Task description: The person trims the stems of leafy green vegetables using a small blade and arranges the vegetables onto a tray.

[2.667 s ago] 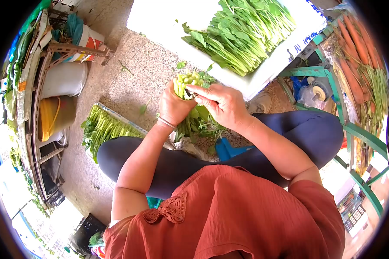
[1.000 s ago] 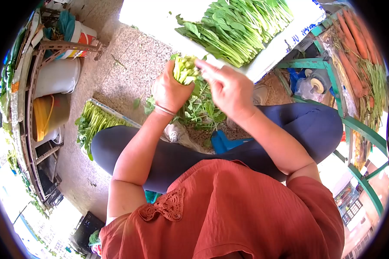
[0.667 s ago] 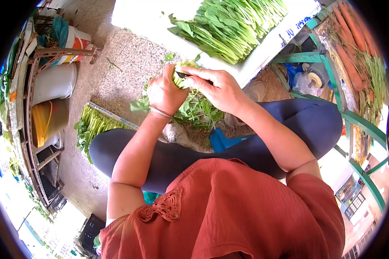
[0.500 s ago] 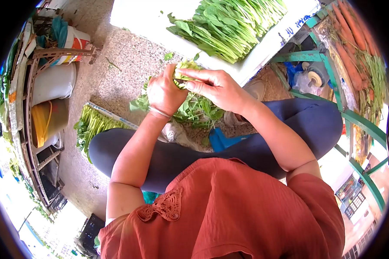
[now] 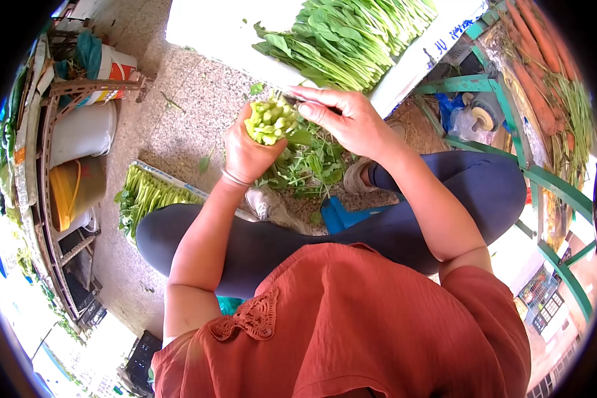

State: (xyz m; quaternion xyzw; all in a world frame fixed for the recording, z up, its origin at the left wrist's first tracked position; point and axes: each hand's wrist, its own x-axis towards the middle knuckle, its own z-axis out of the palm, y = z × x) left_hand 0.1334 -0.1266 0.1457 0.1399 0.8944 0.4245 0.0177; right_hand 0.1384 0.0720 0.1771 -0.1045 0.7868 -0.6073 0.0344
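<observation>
Left hand (image 5: 251, 154): gripping stem bunch (image 5: 270, 122), ends up, above loose leaves (image 5: 314, 166). Right hand (image 5: 355, 123): closed on small blade (image 5: 290, 98), part-hidden, beside bunch. Just beyond: white box (image 5: 212, 28), greens (image 5: 351, 43) inside. Right: carrots (image 5: 536, 93), green rack (image 5: 560, 200).

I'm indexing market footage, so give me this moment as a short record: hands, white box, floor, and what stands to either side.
Left hand: closed around a bunch of greens, pale stem ends facing up
Right hand: beside the bunch, holding a small dark tool, mostly hidden
White box: leafy stalks laid in it
Floor: loose leaves near the shoes
Left side: white bucket by a metal rack
Right side: carrots on a green-framed stand
</observation>
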